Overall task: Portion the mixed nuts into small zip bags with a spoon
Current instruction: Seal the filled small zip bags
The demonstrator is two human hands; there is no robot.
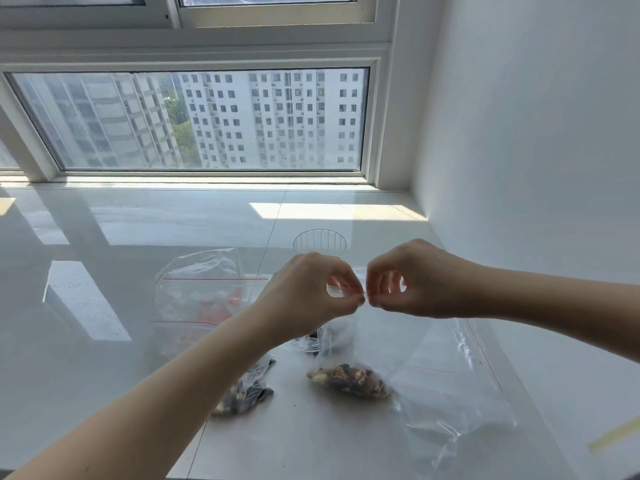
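You are sealing a filled small zip bag, your left hand and right hand each pinching its top strip, nuts sagging toward six o'clock over the tabletop; next, I judge, you are pressing along the strip.

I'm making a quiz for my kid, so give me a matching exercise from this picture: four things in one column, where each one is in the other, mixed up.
Things:
1. Small clear zip bag of mixed nuts
2. Clear ribbed plastic cup
3. Second small nut-filled bag
4. Large empty clear zip bag with red lines

Places:
A. Lying under the left forearm
B. Beyond both hands, towards the window
C. Hanging from pinching fingers
D. Lying at the right, near the wall

Pairs: 1-C, 2-B, 3-A, 4-D
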